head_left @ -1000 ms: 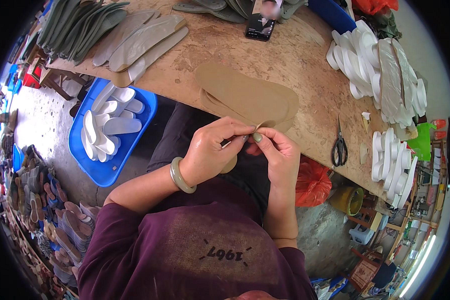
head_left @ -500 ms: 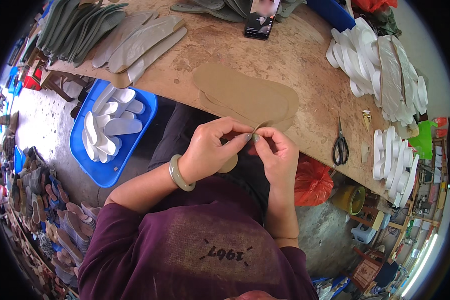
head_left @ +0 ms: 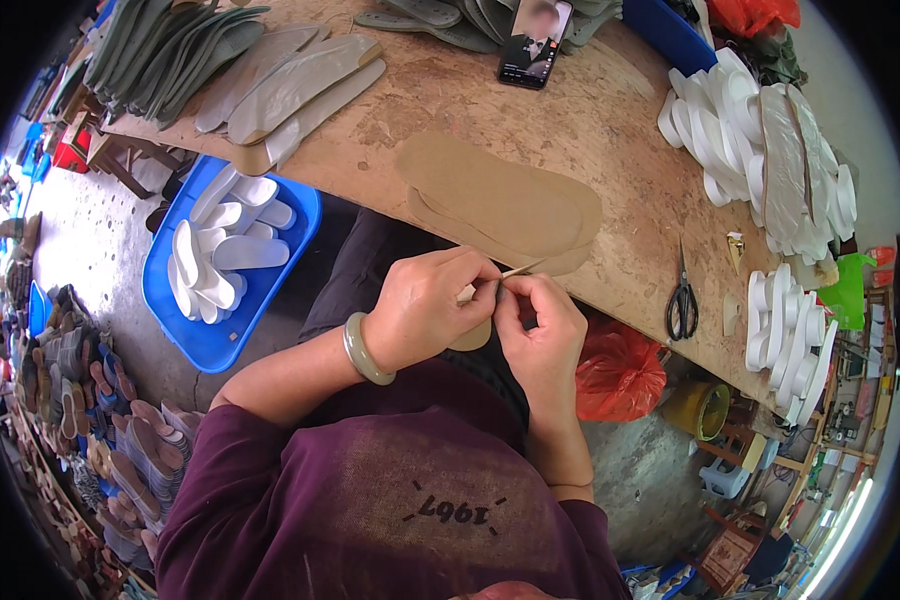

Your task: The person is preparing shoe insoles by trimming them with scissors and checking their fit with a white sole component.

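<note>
A tan shoe insole [head_left: 473, 337] is pinched at its edge between both my hands, in front of the table's near edge. It is seen mostly edge-on, and my fingers hide its middle. My left hand [head_left: 433, 300], with a pale bangle [head_left: 365, 350] at the wrist, grips it with thumb and forefinger. Close against it, my right hand [head_left: 542, 325] pinches the same insole with thumb and curled fingers. Just beyond my fingers, a few flat tan insoles [head_left: 490, 190] lie overlapped on the table [head_left: 610, 130].
Black scissors [head_left: 682, 305] lie at the right, near stacked white soles [head_left: 790, 335]. A phone [head_left: 535, 45] stands at the back. Grey insoles [head_left: 165, 65] and plastic-wrapped ones [head_left: 305, 85] fill the far left. Below is a blue tub [head_left: 305, 215] of white soles; a red bag [head_left: 620, 375] hangs right.
Both hands have come slightly down toward me, still pinching the insole. Its visible tip beyond the fingers now points farther right. The whole view has shifted a little.
</note>
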Demonstrator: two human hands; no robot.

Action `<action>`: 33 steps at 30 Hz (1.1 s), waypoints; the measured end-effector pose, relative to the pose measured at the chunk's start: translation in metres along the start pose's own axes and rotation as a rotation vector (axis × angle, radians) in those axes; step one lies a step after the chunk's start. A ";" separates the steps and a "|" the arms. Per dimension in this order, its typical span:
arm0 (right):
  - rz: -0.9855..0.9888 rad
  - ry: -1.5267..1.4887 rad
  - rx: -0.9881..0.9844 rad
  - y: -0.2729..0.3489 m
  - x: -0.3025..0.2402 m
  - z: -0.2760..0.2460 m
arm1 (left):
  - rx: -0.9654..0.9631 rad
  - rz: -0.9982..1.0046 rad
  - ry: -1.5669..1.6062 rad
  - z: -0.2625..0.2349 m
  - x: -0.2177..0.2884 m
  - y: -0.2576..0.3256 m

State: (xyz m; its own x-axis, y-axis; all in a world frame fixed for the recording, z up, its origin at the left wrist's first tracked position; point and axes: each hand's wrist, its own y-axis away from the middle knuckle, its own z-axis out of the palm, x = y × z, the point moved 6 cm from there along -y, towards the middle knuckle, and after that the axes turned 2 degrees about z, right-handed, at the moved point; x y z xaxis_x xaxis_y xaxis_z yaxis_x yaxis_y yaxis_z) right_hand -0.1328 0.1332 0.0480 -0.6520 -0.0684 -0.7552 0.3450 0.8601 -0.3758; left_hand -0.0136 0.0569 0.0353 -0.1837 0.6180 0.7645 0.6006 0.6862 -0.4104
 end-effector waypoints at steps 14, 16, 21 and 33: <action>-0.073 -0.048 0.003 0.001 0.001 -0.004 | -0.126 -0.217 0.304 -0.006 -0.006 -0.004; -0.094 0.005 0.005 0.001 -0.006 -0.003 | -0.120 -0.169 0.262 -0.006 -0.005 -0.003; 0.030 -0.150 0.018 0.000 0.007 0.002 | 0.013 -0.146 0.210 -0.001 -0.007 -0.001; 0.243 -0.352 -0.023 0.004 0.019 0.003 | -0.026 -0.236 0.302 0.001 -0.015 0.001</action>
State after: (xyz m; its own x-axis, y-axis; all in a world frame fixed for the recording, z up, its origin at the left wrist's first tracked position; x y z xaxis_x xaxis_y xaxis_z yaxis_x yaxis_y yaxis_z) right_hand -0.1419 0.1333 0.0303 -0.2821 -0.0276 -0.9590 0.4425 0.8832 -0.1556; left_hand -0.0112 0.0491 0.0231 -0.0844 0.3004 0.9501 0.5890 0.7841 -0.1957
